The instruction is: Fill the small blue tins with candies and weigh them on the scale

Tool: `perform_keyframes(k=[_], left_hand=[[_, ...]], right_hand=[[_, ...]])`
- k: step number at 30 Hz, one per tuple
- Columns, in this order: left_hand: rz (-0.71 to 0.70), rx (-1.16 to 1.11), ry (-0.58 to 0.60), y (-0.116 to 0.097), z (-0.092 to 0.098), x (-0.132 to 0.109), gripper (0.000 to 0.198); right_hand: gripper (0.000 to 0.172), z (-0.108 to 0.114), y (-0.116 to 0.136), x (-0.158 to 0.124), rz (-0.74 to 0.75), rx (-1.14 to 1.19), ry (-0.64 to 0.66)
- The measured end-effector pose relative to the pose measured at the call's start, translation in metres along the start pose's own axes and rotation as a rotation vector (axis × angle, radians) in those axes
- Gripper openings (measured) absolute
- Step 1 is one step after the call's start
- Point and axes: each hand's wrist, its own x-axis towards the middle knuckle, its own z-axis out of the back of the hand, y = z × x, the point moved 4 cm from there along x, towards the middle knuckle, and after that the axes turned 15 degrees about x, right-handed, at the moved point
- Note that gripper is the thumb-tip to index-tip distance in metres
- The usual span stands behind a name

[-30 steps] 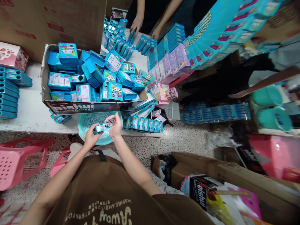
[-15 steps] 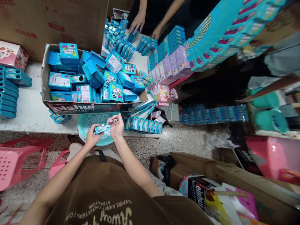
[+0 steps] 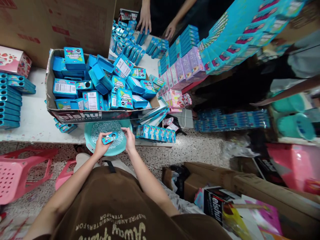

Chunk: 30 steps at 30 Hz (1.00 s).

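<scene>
My left hand [image 3: 100,146] is closed around a small blue candy tin [image 3: 110,137] with a round hole in its upturned side. It holds the tin above a turquoise basin [image 3: 87,141] of pale blue candies [image 3: 103,127]. My right hand [image 3: 129,138] is over the basin's right side, apart from the tin. Its fingers are loosely bent and spread, and I see nothing in them. Just behind the basin stands a cardboard carton [image 3: 75,115] piled with blue tins [image 3: 100,75].
Right of the basin is a row of blue tins [image 3: 156,133]. More tins [image 3: 10,103] are stacked at left. Across the table another person's hands [image 3: 145,20] touch standing tins. Pink stools [image 3: 22,173] stand at lower left; cardboard boxes [image 3: 207,173] lie at lower right.
My right hand has moved right, away from the tin, and the candies seen in its palm are gone. The tin stays in my left hand. The other person's right-side hand has lifted slightly.
</scene>
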Motion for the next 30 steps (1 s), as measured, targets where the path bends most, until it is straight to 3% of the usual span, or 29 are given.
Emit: perform_keyframes(k=[5,14,20,23,30], left_hand=[[-0.024,-0.028,0.065,-0.001,-0.010,0.005,0.038],[0.000,0.165,-0.001,-0.001,-0.001,0.016,0.035],[-0.024,0.328,0.009,0.000,0.019,0.018,0.034],[-0.073,0.354,0.035,-0.002,0.027,0.017,0.035],[-0.002,0.388,-0.177,-0.008,0.040,0.012,0.038]], right_hand=[[0.037,0.002,0.003,-0.004,-0.023,-0.026,0.035],[0.040,0.006,-0.007,-0.005,-0.065,-0.008,0.042],[0.033,0.013,-0.033,0.011,-0.078,-0.523,0.214],[0.026,0.005,-0.051,0.014,-0.145,-0.596,0.275],[0.036,-0.027,-0.074,-0.007,-0.225,-0.488,0.350]])
